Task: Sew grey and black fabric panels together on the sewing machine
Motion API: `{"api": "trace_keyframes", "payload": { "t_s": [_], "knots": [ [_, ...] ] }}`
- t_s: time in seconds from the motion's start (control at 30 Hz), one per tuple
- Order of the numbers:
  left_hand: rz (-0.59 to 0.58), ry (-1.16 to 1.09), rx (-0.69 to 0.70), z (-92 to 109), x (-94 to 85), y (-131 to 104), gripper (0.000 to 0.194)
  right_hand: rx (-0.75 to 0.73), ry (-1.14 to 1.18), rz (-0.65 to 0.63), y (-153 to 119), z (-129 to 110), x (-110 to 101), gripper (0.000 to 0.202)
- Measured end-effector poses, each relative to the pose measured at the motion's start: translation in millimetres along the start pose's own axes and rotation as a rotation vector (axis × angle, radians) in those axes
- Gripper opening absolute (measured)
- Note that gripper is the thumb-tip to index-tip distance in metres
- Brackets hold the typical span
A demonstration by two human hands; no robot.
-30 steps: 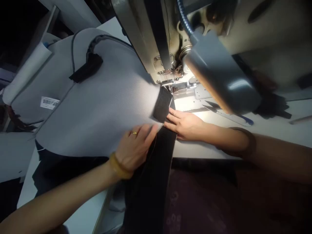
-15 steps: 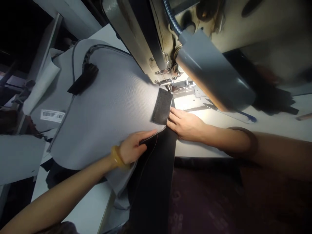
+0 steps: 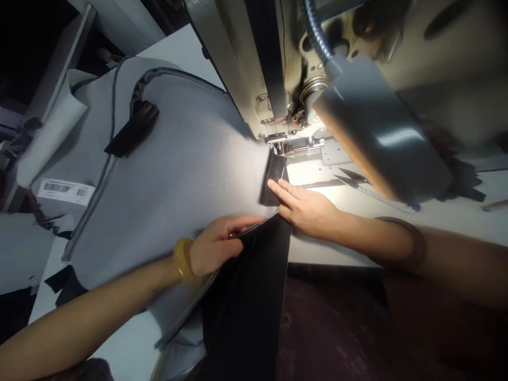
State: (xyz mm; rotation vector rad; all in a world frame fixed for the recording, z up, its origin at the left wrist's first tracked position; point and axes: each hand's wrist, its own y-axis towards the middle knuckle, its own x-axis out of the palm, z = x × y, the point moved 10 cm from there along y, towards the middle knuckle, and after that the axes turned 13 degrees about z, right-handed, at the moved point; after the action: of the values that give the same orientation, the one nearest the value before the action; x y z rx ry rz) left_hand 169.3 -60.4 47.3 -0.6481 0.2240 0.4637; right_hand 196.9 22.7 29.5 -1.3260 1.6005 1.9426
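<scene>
A large grey fabric panel [image 3: 190, 143] with dark piped edges runs under the needle area of a sewing machine [image 3: 238, 58]. At its lower edge my left hand [image 3: 216, 244] pinches the fabric, fingers on top and thumb beneath. My right hand [image 3: 307, 209] lies with fingers stretched out on a black strip [image 3: 273, 182] at the panel's right edge, just in front of the presser foot [image 3: 279, 144]. The strip looks folded or stood up. Black fabric [image 3: 250, 307] hangs from under the panel toward my lap.
A grey lamp [image 3: 381, 127] on a flexible neck lights the needle area. Thread snips [image 3: 373, 193] lie on the white table [image 3: 329, 248] to the right. A black tab [image 3: 133, 129] and a barcode label [image 3: 66, 191] are on the grey fabric at left.
My right fingers have moved up onto the black strip, which now shows narrower. My left hand has closed more on the panel's edge. The view has shifted slightly.
</scene>
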Motion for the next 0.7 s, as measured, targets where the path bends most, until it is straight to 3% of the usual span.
{"api": "trace_keyframes", "payload": {
  "t_s": [0.07, 0.2, 0.27, 0.33, 0.43, 0.7],
  "knots": [
    [0.005, 0.297, 0.184, 17, 1.4, 1, 0.045, -0.041, 0.038, -0.049, -3, -3, 8, 0.025],
    [0.07, 1.044, 0.726, 64, 19.8, 18, 0.033, -0.136, 0.035, -0.111, -4, -9, 16, 0.029],
    [0.121, 1.315, 0.841, 73, 25.7, 40, 0.032, -0.134, 0.005, -0.112, -2, -8, 15, 0.032],
    [0.225, 1.445, 0.805, 75, 18.7, 66, 0.03, -0.135, -0.001, -0.126, -2, -9, 15, 0.033],
    [0.348, 1.442, 0.652, 66, 2.0, 91, 0.032, -0.109, 0.042, -0.161, -3, -8, 17, 0.033],
    [0.367, 1.356, 0.62, 55, 2.3, 98, 0.033, 0.006, 0.114, -0.134, -5, -2, 14, 0.037]
  ]
}}
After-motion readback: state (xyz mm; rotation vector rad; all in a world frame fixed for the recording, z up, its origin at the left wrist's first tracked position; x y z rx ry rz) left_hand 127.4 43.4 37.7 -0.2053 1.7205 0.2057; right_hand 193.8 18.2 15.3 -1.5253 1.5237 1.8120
